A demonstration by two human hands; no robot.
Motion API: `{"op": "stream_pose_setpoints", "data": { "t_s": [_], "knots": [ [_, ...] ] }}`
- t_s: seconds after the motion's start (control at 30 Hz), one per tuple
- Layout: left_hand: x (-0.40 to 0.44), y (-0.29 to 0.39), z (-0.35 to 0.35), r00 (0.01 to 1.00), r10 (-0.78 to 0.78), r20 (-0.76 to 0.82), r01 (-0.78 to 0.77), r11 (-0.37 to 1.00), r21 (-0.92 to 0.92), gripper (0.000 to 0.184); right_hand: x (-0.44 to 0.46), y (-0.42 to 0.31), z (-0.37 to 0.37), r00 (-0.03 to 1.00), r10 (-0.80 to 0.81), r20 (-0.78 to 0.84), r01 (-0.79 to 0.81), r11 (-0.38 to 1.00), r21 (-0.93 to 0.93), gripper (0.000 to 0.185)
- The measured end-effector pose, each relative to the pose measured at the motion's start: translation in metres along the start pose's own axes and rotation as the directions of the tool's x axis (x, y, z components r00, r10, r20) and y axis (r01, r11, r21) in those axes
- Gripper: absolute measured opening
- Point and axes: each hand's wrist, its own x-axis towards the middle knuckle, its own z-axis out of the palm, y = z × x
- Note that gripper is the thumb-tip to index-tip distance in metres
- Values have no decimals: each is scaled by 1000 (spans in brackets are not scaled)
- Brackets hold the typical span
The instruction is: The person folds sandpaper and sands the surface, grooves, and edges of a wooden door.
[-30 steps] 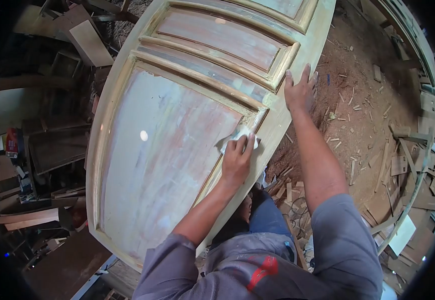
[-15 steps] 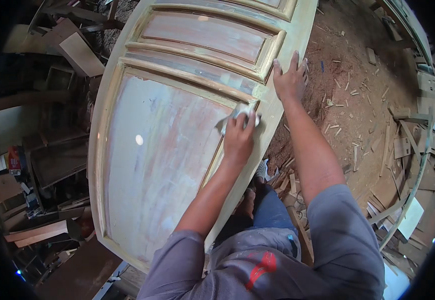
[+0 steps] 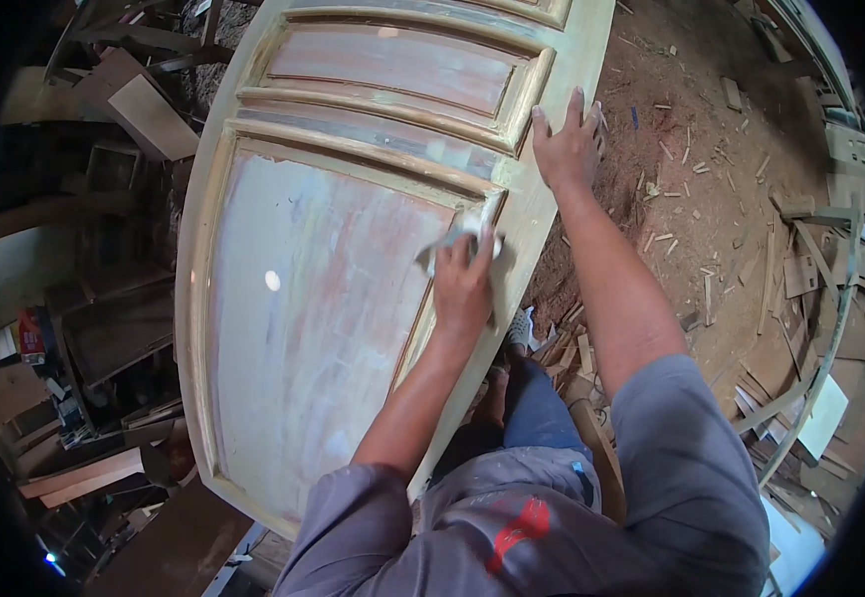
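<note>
A wooden panel door (image 3: 323,298) with raised mouldings lies below me, its surface streaked with whitish and reddish patches. My left hand (image 3: 464,289) is closed on a crumpled whitish cloth (image 3: 472,227), pressing it against the inner corner of the large panel's moulding. Part of the cloth is hidden under the fingers. Farther up, my right hand (image 3: 568,151) rests on the door's right border with its fingers spread and some reaching over the edge. It holds nothing that I can see.
Wood offcuts and chips litter the dirt floor (image 3: 691,209) on the right. Boards (image 3: 830,418) are piled farther right. Dark frames and timber (image 3: 114,318) crowd the left side. My feet (image 3: 519,333) stand close to the door's right edge.
My left hand has slid a little toward me along the moulding with the cloth. My right hand keeps its place on the door's border. The whole view has shifted slightly.
</note>
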Motion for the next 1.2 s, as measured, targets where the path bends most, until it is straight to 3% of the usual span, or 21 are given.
{"op": "stream_pose_setpoints", "data": {
  "t_s": [0.17,0.33,0.57,0.7,0.8,0.97,1.07,1.2],
  "knots": [
    [-53,2,-27,989,-134,54,138,988,-74,70,-2,1,2,1000,9,4,-9,1000,0,91],
    [38,12,7,970,-241,-33,227,946,-231,54,4,-4,1,1000,-8,-13,8,1000,-12,91],
    [-16,8,-13,946,-324,-9,321,941,-108,46,-3,0,3,1000,7,15,-7,1000,-1,92],
    [44,20,-3,939,-344,22,344,926,-154,46,3,-3,2,1000,2,1,-2,1000,10,91],
    [0,11,-16,957,-270,-102,244,946,-212,45,5,0,7,1000,-21,-20,21,1000,-11,91],
    [2,16,-18,905,-426,-10,416,889,-193,25,-2,-1,4,999,-41,-24,41,999,-8,90],
    [38,16,-8,908,-417,42,418,893,-165,23,5,-3,3,998,-49,-40,48,999,-13,90],
    [-17,9,-29,907,-420,-30,403,887,-227,22,6,-5,2,998,-48,-28,47,998,-46,90]
  ]
}}
